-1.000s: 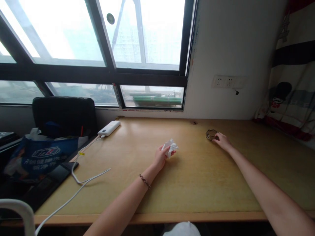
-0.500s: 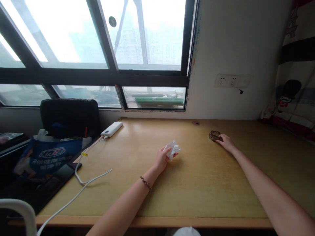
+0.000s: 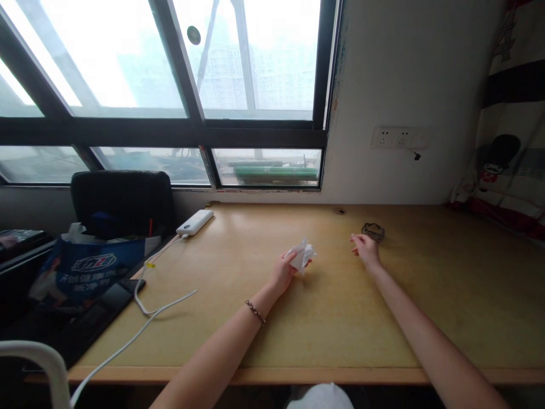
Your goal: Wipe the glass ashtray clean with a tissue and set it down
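A crumpled white tissue is gripped in my left hand, thumb on top, held a little above the middle of the table. On that wrist sits a braided bracelet. My right hand hovers over the table to the right of the tissue, its fingers apart and nothing visible between them. Just behind it lies a dark, ring-shaped openwork object, partly covered by the hand; its exact kind is too small to make out.
The wooden table spans the front. At its left edge are a white power bank and a white cable. A blue bag and a black chair stand left. Wall sockets and a curtain are right.
My right hand has let go of the dark ring-shaped object and moved left, leaving it on the table. My left hand still holds the tissue, nearly unmoved.
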The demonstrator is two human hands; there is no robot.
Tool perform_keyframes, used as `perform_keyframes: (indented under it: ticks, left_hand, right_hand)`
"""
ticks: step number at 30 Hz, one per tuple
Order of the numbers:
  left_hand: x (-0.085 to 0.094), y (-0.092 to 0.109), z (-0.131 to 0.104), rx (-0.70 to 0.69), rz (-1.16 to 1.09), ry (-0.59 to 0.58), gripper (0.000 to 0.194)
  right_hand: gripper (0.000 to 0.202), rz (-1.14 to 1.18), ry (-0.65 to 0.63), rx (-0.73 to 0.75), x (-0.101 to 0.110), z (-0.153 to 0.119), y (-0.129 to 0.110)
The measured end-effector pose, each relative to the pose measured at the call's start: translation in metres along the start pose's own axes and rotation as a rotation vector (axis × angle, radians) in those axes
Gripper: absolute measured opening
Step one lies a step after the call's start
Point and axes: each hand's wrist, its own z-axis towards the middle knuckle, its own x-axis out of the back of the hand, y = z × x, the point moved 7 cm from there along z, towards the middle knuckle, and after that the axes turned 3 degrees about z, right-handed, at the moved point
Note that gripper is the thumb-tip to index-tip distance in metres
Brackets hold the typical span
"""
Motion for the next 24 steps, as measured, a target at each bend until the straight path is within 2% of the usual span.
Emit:
perform_keyframes:
  ticks: [1, 3, 5, 6, 8, 11, 15, 19, 21, 24]
  left_hand:
    - [0.000, -0.001, 0.000, 0.004, -0.002, 0.006, 0.037]
    - [-0.002, -0.003, 0.000, 0.012, -0.003, 0.007, 0.035]
    - [-0.004, -0.005, 0.001, 0.009, -0.002, -0.008, 0.033]
    - [-0.004, -0.006, 0.001, 0.004, -0.002, -0.015, 0.033]
    - [-0.003, -0.007, 0.002, -0.014, 0.004, -0.001, 0.032]
    - [0.004, -0.007, 0.003, -0.060, 0.054, 0.090, 0.034]
    - [0.014, -0.004, 0.003, -0.119, 0.138, 0.176, 0.034]
    - [0.023, 0.002, 0.002, -0.160, 0.184, 0.234, 0.034]
    - [0.022, 0.003, 0.003, -0.151, 0.182, 0.199, 0.035]
    - [0.013, -0.002, 0.002, -0.073, 0.172, 0.084, 0.035]
  right_hand:
    - [0.039, 0.127, -0.141, -0.114, -0.028, -0.018, -0.001]
    - [0.039, 0.312, -0.306, -0.297, -0.075, -0.054, -0.005]
    - [0.038, 0.447, -0.393, -0.365, -0.105, -0.078, -0.011]
    - [0.037, 0.507, -0.411, -0.337, -0.114, -0.085, -0.015]
    - [0.035, 0.587, -0.418, -0.237, -0.118, -0.089, -0.021]
    - [0.034, 0.603, -0.425, -0.153, -0.111, -0.090, -0.019]
    - [0.033, 0.576, -0.491, -0.211, -0.104, -0.094, -0.015]
    - [0.037, 0.537, -0.670, -0.264, -0.112, -0.105, -0.022]
    - [0.039, 0.553, -0.665, -0.239, -0.112, -0.105, -0.027]
    - [0.038, 0.607, -0.557, -0.199, -0.105, -0.100, -0.030]
